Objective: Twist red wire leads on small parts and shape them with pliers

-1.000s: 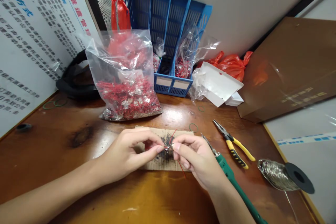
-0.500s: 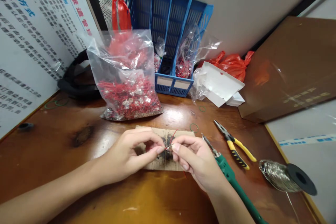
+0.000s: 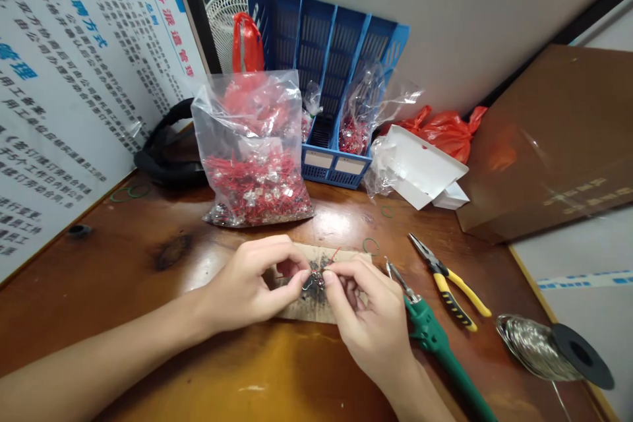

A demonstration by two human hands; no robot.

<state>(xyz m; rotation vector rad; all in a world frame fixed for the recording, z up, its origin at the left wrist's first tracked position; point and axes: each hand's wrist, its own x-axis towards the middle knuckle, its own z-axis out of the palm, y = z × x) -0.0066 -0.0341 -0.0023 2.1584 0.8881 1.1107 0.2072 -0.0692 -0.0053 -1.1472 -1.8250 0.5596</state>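
Left hand (image 3: 264, 280) and right hand (image 3: 373, 316) (nearly closed) pinch small metallic pieces (image 3: 318, 278).

Glare whitens the tabletop (image 3: 336, 227), edges stretch, detail between the fingers (image 3: 291, 289) is soft

The small wired part (image 3: 318, 278) is blurred, partly hidden.

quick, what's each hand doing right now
Left hand: closed in a pinch on small metal parts with red wire.
Right hand: pinched shut on the same parts.
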